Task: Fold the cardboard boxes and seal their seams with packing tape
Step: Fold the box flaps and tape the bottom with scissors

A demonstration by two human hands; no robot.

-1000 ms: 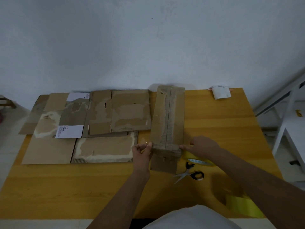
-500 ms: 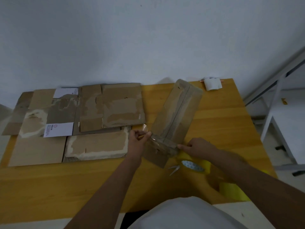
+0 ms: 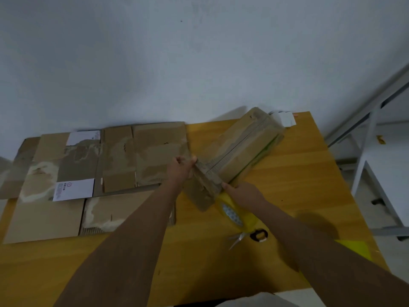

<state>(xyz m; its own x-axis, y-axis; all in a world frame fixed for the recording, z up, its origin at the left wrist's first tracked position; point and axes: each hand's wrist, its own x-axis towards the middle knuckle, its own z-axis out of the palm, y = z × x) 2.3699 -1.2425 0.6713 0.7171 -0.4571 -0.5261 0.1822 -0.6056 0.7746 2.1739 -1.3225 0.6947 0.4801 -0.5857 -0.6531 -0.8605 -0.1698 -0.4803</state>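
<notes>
We grip one folded box (image 3: 239,151) with both hands (image 3: 181,167) (image 3: 240,191), its end flap loose; flat boxes (image 3: 106,165) beside our grip await folding.

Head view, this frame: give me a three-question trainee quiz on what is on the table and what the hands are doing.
1. True or false: both hands hold the near end of the long cardboard box.
2. Which lies nearest the scissors? A) white paper item B) yellow tape roll C) flattened cardboard sheets
3. Fill in: the long box's far end points toward the table's far ____ corner.

Key: 1 true: left hand, right hand. 2 B. 3 right.
</notes>
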